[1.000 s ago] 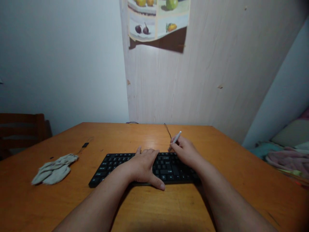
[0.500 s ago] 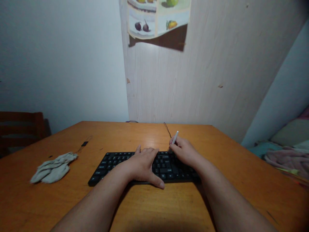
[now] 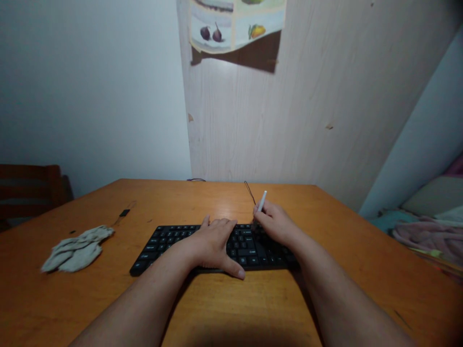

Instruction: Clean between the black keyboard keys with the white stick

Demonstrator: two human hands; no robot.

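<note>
A black keyboard (image 3: 162,241) lies on the wooden table. My left hand (image 3: 213,243) rests across its middle, fingers spread, with the thumb over the front edge. Above the right part of the keyboard, my right hand (image 3: 273,221) is closed on a thin white stick-like tool (image 3: 262,201), held nearly upright. The tool's lower end is dark and hard to make out near the back row of keys. Part of the keyboard's right side is hidden under my right hand.
Crumpled pale gloves or cloth (image 3: 77,249) lie left of the keyboard, with a small black tag (image 3: 125,212) behind them. A thin cable (image 3: 249,192) runs behind the keyboard. The wooden table (image 3: 231,308) meets a wall; a chair (image 3: 29,190) stands at left.
The whole view has shifted slightly, so things sit a little higher and further left. Both hands keep nearly the same places on the keyboard, and the white tool is still held.
</note>
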